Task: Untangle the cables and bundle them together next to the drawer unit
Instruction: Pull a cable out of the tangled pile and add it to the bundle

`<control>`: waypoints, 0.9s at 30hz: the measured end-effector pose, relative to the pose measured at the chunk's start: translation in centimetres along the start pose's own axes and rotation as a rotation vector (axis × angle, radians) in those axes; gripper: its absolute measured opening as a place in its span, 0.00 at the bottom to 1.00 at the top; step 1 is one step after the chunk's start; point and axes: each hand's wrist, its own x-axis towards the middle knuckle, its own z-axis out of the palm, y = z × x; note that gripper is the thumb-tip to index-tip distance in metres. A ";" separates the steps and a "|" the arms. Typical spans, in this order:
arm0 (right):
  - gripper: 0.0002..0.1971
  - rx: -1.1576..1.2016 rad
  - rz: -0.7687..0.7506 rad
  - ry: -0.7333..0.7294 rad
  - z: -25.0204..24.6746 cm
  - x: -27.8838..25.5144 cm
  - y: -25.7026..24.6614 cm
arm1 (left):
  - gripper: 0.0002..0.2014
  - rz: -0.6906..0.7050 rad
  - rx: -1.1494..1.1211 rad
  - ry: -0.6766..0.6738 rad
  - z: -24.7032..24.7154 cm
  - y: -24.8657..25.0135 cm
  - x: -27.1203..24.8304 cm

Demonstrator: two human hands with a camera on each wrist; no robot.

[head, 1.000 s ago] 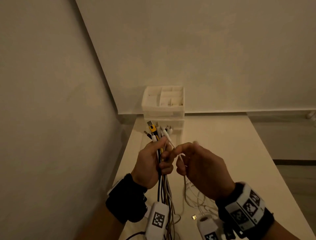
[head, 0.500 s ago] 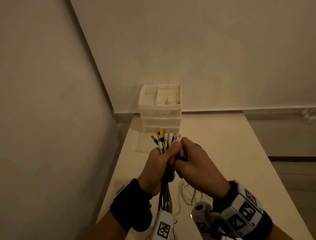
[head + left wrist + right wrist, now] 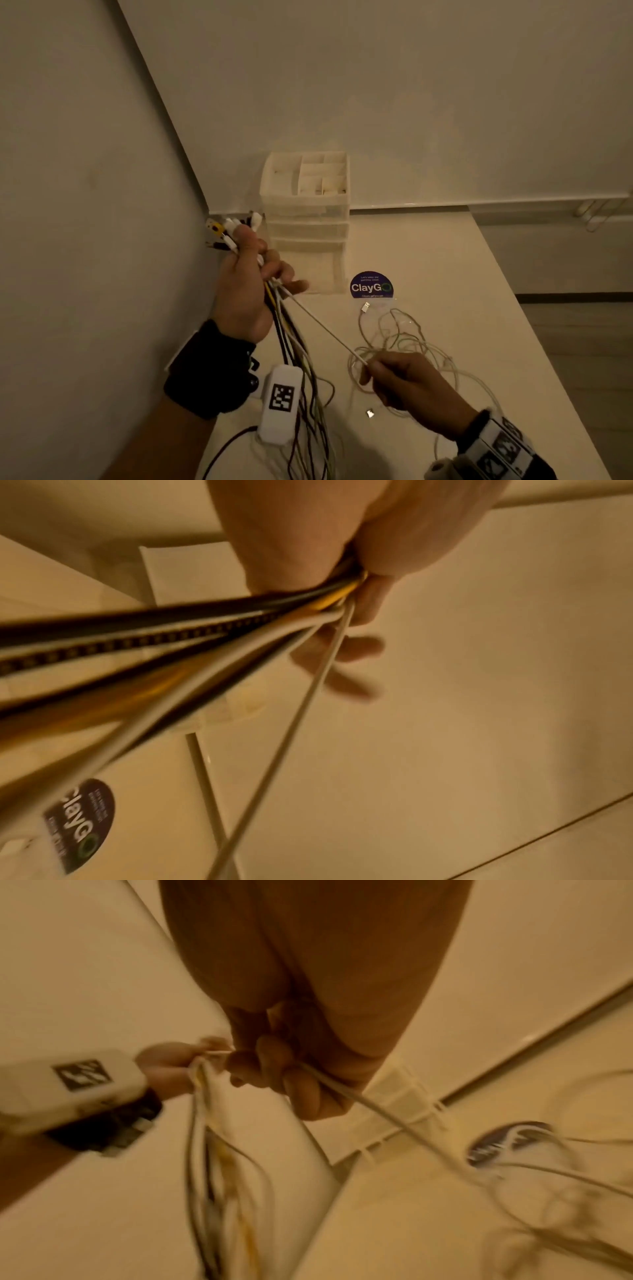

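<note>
My left hand [image 3: 246, 287] grips a bundle of cables [image 3: 291, 346], black, yellow and white, with their plugs [image 3: 233, 226] sticking out above the fist, left of the white drawer unit [image 3: 306, 219]. In the left wrist view the bundle [image 3: 192, 653] fans out from the fist. One white cable [image 3: 322, 329] runs taut from that fist down to my right hand [image 3: 407, 387], which pinches it low over the table; the right wrist view shows its fingers [image 3: 291, 1077] curled round the cable. A loose tangle of thin white cable [image 3: 407, 342] lies on the table under and behind the right hand.
The white table [image 3: 428, 246] fits into a room corner, with walls on the left and behind. A round purple ClayGo sticker [image 3: 371, 286] lies in front of the drawer unit. Two loose USB plugs [image 3: 365, 306] [image 3: 370, 413] lie on the table. The table's right edge drops off to the floor.
The hands were together at the plug ends. Now the right hand has pulled down and to the right along one white cable, drawing it taut, while the left hand moved left with the bundle.
</note>
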 end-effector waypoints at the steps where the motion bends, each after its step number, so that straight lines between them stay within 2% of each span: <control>1: 0.17 -0.008 0.045 0.017 -0.5 -0.4 1.3 | 0.21 -0.001 -0.004 0.003 -0.4 0.7 0.1; 4: 0.19 -0.047 0.096 0.121 -1.6 -1.1 3.2 | 0.21 0.009 0.086 -0.047 -1.2 1.7 0.1; 7: 0.21 -0.060 0.040 0.247 -1.7 -0.7 2.2 | 0.22 -0.006 0.423 -0.203 -0.5 0.4 -1.2; 9: 0.19 -0.015 -0.008 0.304 -1.5 0.2 0.4 | 0.15 -0.001 0.661 -0.301 0.8 -1.2 -2.5; 11: 0.18 0.061 -0.062 0.312 -1.3 1.0 -1.7 | 0.04 0.025 0.802 -0.383 2.1 -2.9 -3.7; 12: 0.19 0.120 -0.098 0.296 -1.2 1.4 -2.7 | 0.02 0.027 0.830 -0.426 2.5 -3.7 -4.1; 14: 0.20 0.243 -0.146 0.270 -1.3 2.0 -4.3 | 0.07 -0.002 0.835 -0.461 3.2 -5.0 -4.5; 16: 0.17 0.326 -0.139 0.251 -1.5 2.1 -5.2 | 0.11 0.000 0.804 -0.430 3.4 -5.3 -4.5; 20: 0.18 0.365 -0.105 0.166 -1.7 1.9 -5.5 | 0.11 0.114 0.881 -0.384 2.8 -4.7 -4.2; 23: 0.17 0.334 -0.105 0.103 -1.6 1.9 -4.6 | 0.12 0.102 0.849 -0.281 1.7 -4.3 -3.3; 27: 0.14 0.277 -0.124 0.124 -2.0 2.0 -2.8 | 0.14 0.119 0.694 -0.118 0.3 -2.9 -1.9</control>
